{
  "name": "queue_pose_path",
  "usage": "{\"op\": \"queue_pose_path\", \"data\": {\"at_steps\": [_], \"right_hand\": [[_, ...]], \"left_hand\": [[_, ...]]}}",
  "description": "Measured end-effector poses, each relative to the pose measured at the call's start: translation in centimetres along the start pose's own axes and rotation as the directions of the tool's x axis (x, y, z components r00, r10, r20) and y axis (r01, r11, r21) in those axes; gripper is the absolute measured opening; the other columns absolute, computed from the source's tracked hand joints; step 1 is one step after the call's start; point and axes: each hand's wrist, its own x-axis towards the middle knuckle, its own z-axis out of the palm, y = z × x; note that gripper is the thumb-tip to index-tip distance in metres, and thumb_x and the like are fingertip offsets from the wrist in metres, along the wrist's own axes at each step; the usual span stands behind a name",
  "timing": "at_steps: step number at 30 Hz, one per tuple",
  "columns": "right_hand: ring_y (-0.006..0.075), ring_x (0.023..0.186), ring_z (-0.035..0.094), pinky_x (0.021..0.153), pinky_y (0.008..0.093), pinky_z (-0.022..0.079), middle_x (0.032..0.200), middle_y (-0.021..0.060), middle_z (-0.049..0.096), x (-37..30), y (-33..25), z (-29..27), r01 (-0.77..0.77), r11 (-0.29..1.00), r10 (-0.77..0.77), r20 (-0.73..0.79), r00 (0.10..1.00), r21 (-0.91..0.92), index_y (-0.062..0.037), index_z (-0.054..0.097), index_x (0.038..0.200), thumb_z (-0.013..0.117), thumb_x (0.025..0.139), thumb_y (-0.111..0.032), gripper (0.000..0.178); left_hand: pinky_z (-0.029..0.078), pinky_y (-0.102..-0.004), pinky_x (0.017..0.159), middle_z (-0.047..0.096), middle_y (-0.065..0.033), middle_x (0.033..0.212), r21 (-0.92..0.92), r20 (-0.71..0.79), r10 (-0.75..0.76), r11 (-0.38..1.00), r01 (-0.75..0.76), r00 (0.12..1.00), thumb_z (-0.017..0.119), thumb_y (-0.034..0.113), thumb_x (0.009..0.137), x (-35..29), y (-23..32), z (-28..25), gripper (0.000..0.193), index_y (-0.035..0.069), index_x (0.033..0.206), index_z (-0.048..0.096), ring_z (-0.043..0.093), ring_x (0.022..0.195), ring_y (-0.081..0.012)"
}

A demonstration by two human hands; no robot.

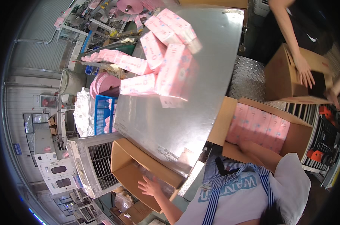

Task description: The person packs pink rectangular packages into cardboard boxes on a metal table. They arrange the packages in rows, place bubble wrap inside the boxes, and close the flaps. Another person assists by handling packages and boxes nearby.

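Note:
Over an opened cardboard box (pixel 121 165) beside the table, my left hand (pixel 149 186) is held with its fingers spread and nothing in it. Some clear plastic shows inside that box. My right arm reaches to a second cardboard box (pixel 301 131), filled with a row of pink tissue packs (pixel 258 125). My right hand (pixel 248 147) is low at the near side of these packs; its fingers are hidden. More pink and white tissue packs (pixel 173 69) lie heaped on the metal table (pixel 211 56), some blurred.
A line of packs (pixel 102 56) leads from the machine at the far left onto the table. Across at the right, a co-worker's hand (pixel 303 69) rests on another carton (pixel 279 75). A blue basket (pixel 102 112), a pink roll (pixel 102 84) and a grilled unit (pixel 100 165) stand left.

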Motion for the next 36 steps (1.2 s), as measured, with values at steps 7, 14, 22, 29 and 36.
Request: {"op": "queue_pose_path", "data": {"at_steps": [7,14,22,29,36], "right_hand": [[0.0166,0.076,0.062,0.067,0.0323,0.050,0.084,0.0061,0.065,1.6,-12.7,-26.2,0.187,0.856,-0.395,0.377,0.838,0.482,-0.0075,0.064,0.105,0.054,0.092,-0.023,0.022],[0.0304,0.103,0.058,0.091,0.0406,0.045,0.112,0.0154,0.060,14.5,-19.9,-37.2,0.267,0.955,-0.235,-0.880,0.414,-0.129,-0.0068,0.057,0.115,0.057,0.088,-0.020,0.030],[0.0376,0.118,0.049,0.103,0.0594,0.026,0.113,0.0203,0.061,25.1,-28.5,-46.2,0.047,0.993,-0.115,-0.740,0.663,-0.113,-0.0038,0.051,0.124,0.050,0.088,-0.052,0.060],[0.0331,0.116,0.053,0.099,0.0370,0.040,0.119,0.0252,0.058,23.6,-33.0,-46.9,0.364,0.931,-0.337,-0.296,0.894,0.040,0.0074,0.030,0.135,0.078,0.069,-0.039,0.094],[0.0382,0.110,0.056,0.093,0.0416,0.044,0.115,0.0326,0.055,19.7,-32.0,-38.7,0.326,0.945,-0.319,-0.243,0.916,-0.012,0.0085,0.024,0.137,0.076,0.069,-0.043,0.100]], "left_hand": [[0.041,-0.0467,0.099,0.048,-0.0268,0.131,-0.560,-0.427,0.408,0.581,-0.590,0.807,0.067,0.015,0.080,18.9,11.9,-3.7,0.043,0.003,0.120,0.057,0.049,0.117,-0.0420],[0.043,-0.0415,0.096,0.059,-0.0231,0.119,-0.437,-0.654,0.630,0.136,-0.889,0.418,0.051,0.035,0.091,30.1,42.7,-20.7,0.038,0.007,0.114,0.064,0.054,0.113,-0.0358],[0.033,-0.0541,0.098,0.068,-0.0111,0.094,-0.451,-0.607,0.723,0.027,-0.892,0.329,0.052,0.035,0.088,23.3,46.4,-21.0,0.038,0.010,0.115,0.058,0.060,0.094,-0.0319],[0.021,-0.0701,0.098,0.063,-0.0082,0.119,-0.512,-0.537,0.491,0.457,-0.728,0.686,0.051,0.054,0.086,34.4,36.8,-15.7,0.049,0.015,0.112,0.065,0.048,0.120,-0.0285],[0.031,-0.0546,0.093,0.066,-0.0088,0.097,-0.608,-0.322,0.610,0.454,-0.652,0.724,0.057,0.057,0.081,28.6,32.0,-13.5,0.053,0.014,0.110,0.066,0.053,0.108,-0.0268]]}}
